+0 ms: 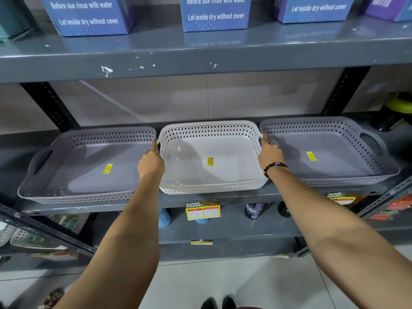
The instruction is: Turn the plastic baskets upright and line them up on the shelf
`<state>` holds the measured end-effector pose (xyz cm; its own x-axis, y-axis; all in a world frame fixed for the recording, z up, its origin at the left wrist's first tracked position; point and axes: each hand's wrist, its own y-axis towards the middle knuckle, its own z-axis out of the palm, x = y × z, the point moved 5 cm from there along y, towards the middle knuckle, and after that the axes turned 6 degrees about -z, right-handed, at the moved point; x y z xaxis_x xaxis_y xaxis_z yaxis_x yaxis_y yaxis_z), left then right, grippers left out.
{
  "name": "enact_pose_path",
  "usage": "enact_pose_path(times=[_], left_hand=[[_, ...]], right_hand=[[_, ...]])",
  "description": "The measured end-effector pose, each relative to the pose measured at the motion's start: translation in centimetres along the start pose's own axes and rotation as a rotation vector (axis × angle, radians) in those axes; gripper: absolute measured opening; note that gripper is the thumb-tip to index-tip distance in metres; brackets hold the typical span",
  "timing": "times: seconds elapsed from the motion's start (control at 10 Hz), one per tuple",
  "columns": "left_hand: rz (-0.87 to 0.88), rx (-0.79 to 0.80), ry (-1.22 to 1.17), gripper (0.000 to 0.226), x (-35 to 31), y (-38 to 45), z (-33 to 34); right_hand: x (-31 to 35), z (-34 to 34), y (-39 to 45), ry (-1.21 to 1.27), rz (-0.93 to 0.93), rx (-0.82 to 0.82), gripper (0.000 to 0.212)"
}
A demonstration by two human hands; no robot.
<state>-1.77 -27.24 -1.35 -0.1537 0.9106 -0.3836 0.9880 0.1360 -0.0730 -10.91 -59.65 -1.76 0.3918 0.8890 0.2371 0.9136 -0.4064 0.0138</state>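
Three shallow perforated plastic baskets stand upright in a row on the grey metal shelf (223,197). A grey basket (66,172) is on the left, a white basket (209,152) in the middle and another grey basket (334,157) on the right. Each has a yellow sticker on its floor. My left hand (151,161) grips the white basket's left end at its handle. My right hand (269,152), with a bead bracelet on the wrist, grips its right end. The white basket's sides nearly touch both grey ones.
Blue printed boxes (214,14) stand on the shelf above. A green-topped dark bottle (394,112) stands at the far right of the basket shelf. Price tags (202,211) hang on the shelf edge, with bottles (254,210) on the lower shelf. Black perforated uprights (51,105) frame the bay.
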Motion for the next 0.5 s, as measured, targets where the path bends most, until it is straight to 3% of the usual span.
enact_pose_path(times=[0.2,0.3,0.5], left_hand=[[0.01,0.012,0.03,0.064,-0.5,-0.4,0.1],[0.051,-0.051,0.038,0.054,-0.9,-1.2,0.1],[0.221,-0.188,0.05,0.056,-2.7,-4.4,-0.8]], right_hand=[[0.1,-0.3,-0.1,0.021,0.011,0.014,0.068],[0.1,-0.6,-0.7,0.027,0.013,0.005,0.066],[1.7,-1.6,-2.7,-0.011,-0.118,-0.141,0.058]])
